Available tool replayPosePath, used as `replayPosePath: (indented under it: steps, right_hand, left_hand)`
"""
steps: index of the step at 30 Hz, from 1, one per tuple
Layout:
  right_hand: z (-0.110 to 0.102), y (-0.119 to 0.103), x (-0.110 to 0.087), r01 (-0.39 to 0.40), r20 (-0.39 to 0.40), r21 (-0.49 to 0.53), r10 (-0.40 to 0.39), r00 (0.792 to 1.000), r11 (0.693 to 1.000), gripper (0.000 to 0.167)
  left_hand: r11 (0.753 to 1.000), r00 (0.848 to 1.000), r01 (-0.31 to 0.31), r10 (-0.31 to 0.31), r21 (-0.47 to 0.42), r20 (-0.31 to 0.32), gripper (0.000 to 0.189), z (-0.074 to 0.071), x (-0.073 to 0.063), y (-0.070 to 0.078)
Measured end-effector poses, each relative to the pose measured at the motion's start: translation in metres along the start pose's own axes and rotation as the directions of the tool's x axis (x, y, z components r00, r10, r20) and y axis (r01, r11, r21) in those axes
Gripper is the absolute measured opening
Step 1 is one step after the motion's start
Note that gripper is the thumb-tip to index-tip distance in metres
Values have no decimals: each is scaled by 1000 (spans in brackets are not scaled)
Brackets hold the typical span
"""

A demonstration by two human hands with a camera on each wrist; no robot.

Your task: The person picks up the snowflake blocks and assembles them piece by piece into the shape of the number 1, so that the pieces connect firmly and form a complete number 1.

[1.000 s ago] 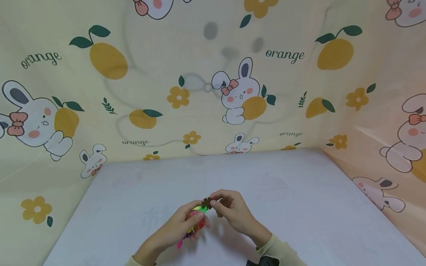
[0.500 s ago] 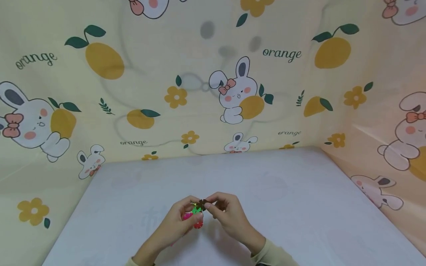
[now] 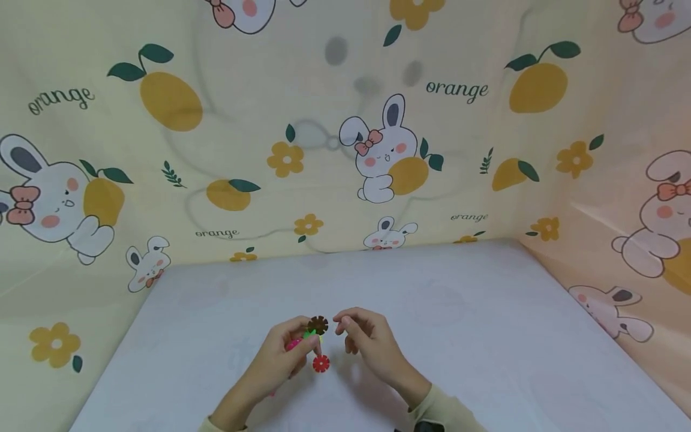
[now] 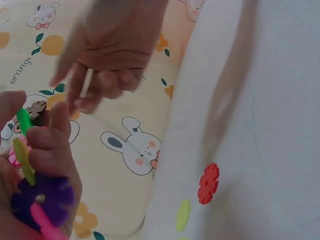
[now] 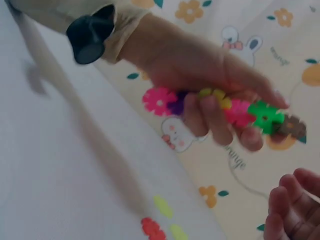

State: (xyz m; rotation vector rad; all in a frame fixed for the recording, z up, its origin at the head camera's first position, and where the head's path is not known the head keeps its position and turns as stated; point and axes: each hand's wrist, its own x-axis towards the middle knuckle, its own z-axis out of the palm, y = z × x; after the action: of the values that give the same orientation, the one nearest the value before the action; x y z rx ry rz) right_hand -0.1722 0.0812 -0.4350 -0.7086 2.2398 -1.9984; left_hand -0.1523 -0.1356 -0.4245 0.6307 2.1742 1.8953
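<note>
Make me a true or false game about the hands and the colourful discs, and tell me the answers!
1. The left hand holds a chain of discs. True.
2. A red disc lies on the white table. True.
3. The right hand holds the red disc. False: it holds nothing.
4. The brown disc sits in the middle of the chain. False: it is at one end, next to the green disc.
5. A toy bunny stands on the table. False: the bunnies are pictures on the cloth.
</note>
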Motion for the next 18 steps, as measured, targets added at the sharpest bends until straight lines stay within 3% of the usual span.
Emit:
replayPosePath:
  steps: [8,18]
  right_hand:
    - [5,26,2,-89,100,-171,108,989,981,24]
    - [13,45,0,-121,157,-290,172,973,949,23]
  left_hand:
    - [998,997,42,-40,37,-66,25,-8,-1,5]
    - [998,997,43,-40,44,-71,23,-14,-2,3]
